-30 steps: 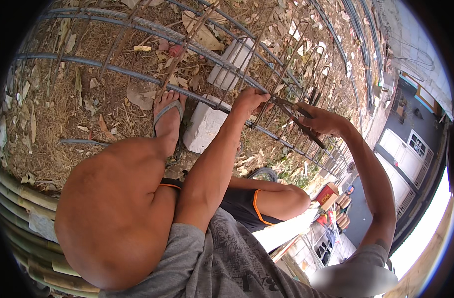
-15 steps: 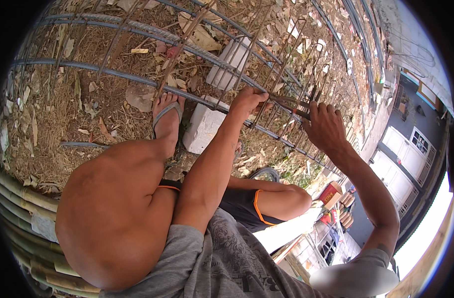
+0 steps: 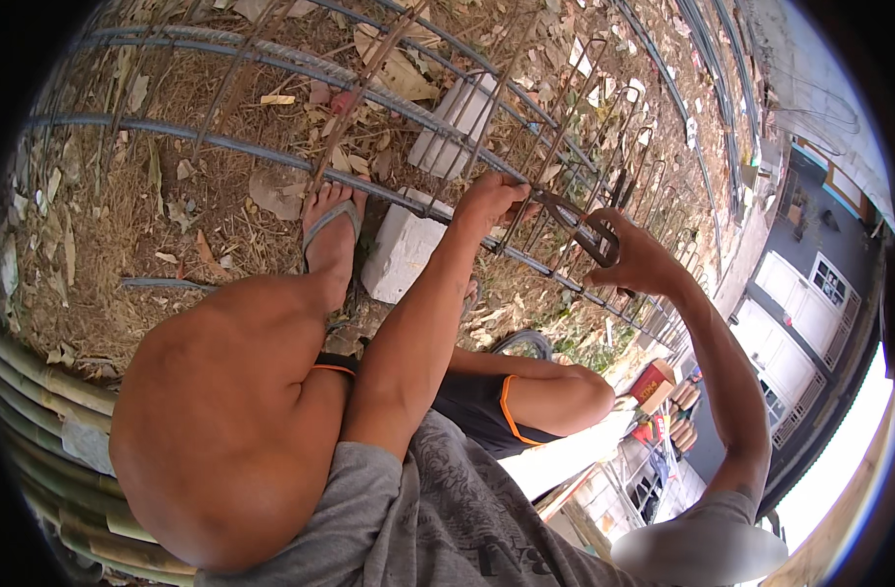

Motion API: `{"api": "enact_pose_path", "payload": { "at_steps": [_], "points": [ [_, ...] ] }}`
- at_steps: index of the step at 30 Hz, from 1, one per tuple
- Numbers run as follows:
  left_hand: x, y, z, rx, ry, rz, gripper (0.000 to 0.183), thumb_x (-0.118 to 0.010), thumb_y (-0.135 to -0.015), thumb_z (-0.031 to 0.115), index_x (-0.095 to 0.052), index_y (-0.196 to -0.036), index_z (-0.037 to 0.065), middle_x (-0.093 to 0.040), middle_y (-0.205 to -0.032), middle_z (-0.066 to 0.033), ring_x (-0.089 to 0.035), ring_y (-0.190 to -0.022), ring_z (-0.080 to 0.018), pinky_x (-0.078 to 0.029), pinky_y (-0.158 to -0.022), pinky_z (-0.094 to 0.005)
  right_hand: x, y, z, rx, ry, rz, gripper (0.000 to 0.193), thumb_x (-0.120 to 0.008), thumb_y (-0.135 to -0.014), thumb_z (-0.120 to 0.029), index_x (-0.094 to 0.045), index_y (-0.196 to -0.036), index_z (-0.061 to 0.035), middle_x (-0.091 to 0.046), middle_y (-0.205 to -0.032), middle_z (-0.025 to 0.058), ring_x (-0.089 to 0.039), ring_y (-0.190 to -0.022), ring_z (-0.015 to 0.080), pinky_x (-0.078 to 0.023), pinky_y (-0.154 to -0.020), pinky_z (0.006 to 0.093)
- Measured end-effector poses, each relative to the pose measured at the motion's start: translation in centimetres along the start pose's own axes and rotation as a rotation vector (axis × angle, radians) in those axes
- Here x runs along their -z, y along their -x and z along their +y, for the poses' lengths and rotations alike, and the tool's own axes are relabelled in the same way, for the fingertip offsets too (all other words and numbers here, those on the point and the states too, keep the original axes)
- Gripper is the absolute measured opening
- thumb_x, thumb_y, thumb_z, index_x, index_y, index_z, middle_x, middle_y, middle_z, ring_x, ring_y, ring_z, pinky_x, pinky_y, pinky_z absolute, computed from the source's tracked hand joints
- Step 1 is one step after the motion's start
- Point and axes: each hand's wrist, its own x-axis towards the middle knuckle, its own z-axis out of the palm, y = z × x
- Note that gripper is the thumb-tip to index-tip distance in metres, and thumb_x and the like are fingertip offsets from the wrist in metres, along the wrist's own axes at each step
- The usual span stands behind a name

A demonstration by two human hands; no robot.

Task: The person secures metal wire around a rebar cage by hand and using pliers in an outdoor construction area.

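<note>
A rebar cage of long steel bars and thin square stirrups runs across the upper view. My left hand is closed on a steel bar near where a stirrup crosses it; its fingertips are partly hidden. To its right, my right hand grips the handles of dark metal pincers. The pincers' head reaches in among the stirrups beside my left fingers. Whether any wire sits in their jaws is too small to tell.
White blocks stand beneath the cage, close to my sandalled foot. Dry leaves and scraps litter the ground. Bamboo poles lie at lower left. More long bars lie at upper right, and a red box sits at lower right.
My right hand has turned and shifted slightly downward, swinging the pincers' handles round with it. The left hand stays at the same spot on the cage.
</note>
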Motion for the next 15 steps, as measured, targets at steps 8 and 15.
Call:
{"api": "enact_pose_path", "payload": {
  "at_steps": [8,15],
  "points": [
    [0.2,-0.2,0.5,0.014,-0.018,-0.013,0.014,-0.059,-0.096,0.01,-0.062,-0.1,-0.004,-0.07,-0.087,-0.0156,-0.072,-0.076,-0.0228,-0.06,-0.067,-0.0335,-1.9,0.9,-1.6,0.238,1.066,0.569,0.045,-0.07,-0.085,-0.029,-0.055,-0.114,0.0013,-0.06,-0.096,0.0179,-0.062,-0.083,0.0328,-0.048,-0.076,0.0458],
    [0.1,0.4,0.6,0.019,0.009,0.026,0.014,-0.062,-0.094,0.009,-0.063,-0.1,-0.003,-0.07,-0.089,-0.0151,-0.072,-0.078,-0.0229,-0.06,-0.068,-0.0345,-0.4,0.0,-2.1,-0.237,0.433,0.052,0.05,-0.064,-0.093,-0.043,-0.061,-0.113,0.0031,-0.067,-0.079,0.0111,-0.067,-0.074,0.0212,-0.053,-0.065,0.0375]
  ]
}}
